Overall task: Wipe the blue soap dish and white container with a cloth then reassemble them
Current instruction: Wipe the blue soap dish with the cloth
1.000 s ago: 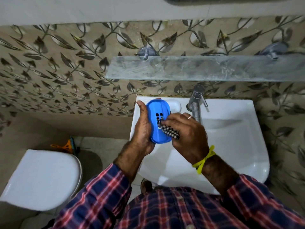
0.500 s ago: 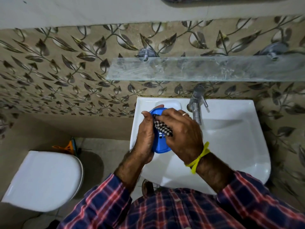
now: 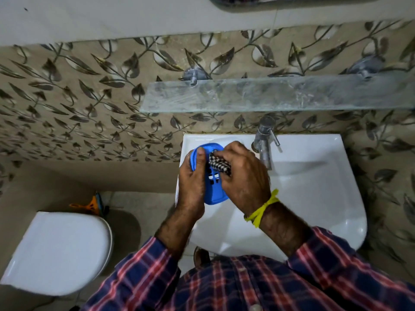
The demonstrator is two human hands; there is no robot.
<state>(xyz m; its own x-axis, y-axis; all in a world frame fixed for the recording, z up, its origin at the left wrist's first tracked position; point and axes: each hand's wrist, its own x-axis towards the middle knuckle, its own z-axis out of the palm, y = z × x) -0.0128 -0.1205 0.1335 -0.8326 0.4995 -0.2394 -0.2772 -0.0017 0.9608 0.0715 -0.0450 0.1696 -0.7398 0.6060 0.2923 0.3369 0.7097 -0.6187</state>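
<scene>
I hold a blue oval soap dish with small drain slots over the left side of a white sink. My left hand grips the dish along its left edge, thumb on its upper face. My right hand grips a black-and-white checked cloth and presses it on the upper part of the dish. The white container is hidden behind the dish and my hands.
A chrome tap stands at the back of the sink, right of my hands. A glass shelf juts from the leaf-patterned wall above. A white toilet with shut lid is at the lower left, an orange object behind it.
My right hand has moved the cloth from the dish's lower middle up to its top. The dish has turned from nearly edge-on to face me more.
</scene>
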